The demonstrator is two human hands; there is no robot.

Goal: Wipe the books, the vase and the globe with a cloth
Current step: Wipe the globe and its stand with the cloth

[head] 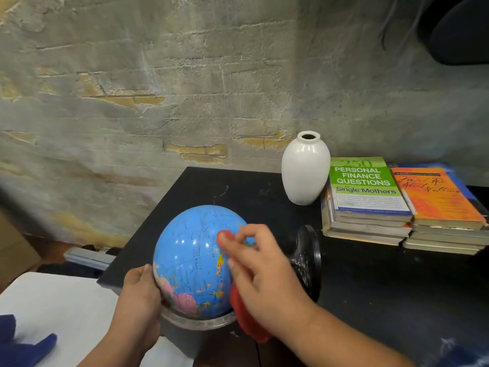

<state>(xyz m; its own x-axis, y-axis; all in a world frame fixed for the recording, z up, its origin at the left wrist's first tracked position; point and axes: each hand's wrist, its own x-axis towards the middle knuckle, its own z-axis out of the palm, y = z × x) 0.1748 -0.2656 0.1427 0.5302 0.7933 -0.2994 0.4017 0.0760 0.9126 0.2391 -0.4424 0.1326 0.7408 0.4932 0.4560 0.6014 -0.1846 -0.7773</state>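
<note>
A blue globe (190,258) lies tipped on its side on the black table (370,287), its round black base (308,260) pointing right. My left hand (140,292) grips the globe's lower left side by the clear ring. My right hand (262,271) holds a red cloth (244,313) against the globe's right face, the cloth hanging below my palm. A white vase (304,170) stands upright behind the globe. To its right are two stacks of books (397,202), topped by a green-and-white cover and an orange one.
A rough brick wall runs behind the table. A white surface (66,308) with a dark blue fabric piece (21,345) lies at the lower left. A grey power strip (87,256) sits on the floor left of the table. A dark round object (460,30) fills the top right corner.
</note>
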